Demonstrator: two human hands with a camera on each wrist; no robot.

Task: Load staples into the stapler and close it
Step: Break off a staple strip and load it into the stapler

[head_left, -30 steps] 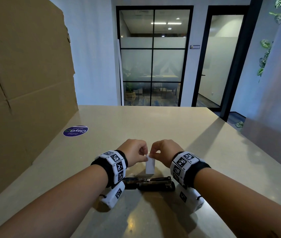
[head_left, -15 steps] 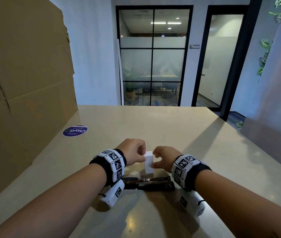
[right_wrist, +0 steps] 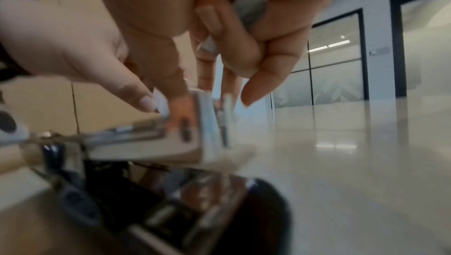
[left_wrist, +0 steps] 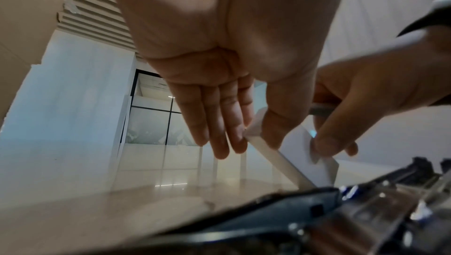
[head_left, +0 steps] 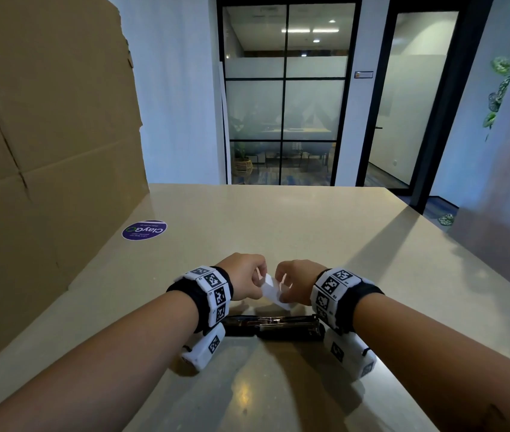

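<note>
Stapler (head_left: 274, 328) lies flat on the beige table (head_left: 294, 238), opened out lengthwise, closest to the person and just under the two wrists, with its metal channel facing up. The head view shows it whole but small. The left wrist view (left_wrist: 341, 211) shows the black body and shiny rail as a blurred band along the bottom. The right wrist view (right_wrist: 171, 191) shows the metal front end up close, also blurred; whether any staples sit in the channel I cannot tell.

Just beyond and above the stapler, both hands meet on a small white box (head_left: 274, 291), held tilted off the table. The left hand (head_left: 244, 280) pinches its upper end; only the left wrist view (left_wrist: 258, 124) makes clear that the thumb presses one face while the straight fingers (left_wrist: 214, 128) lie behind the flap. The right hand (head_left: 295, 283) pinches the lower end with curled fingers. From the head the fingers are hidden behind the knuckles, whereas the left wrist view (left_wrist: 366, 108) shows the thumb tip pressed on the box's white face (left_wrist: 302, 155). The right wrist view alone shows something grey tucked inside the curled right fingers (right_wrist: 244, 47); what it is I cannot tell.

Farther out, a round purple sticker (head_left: 144, 230) sits on the table beside a tall cardboard sheet (head_left: 45, 151) on the left. Past the table's far edge stand glass partitions (head_left: 285, 98) with black frames.
</note>
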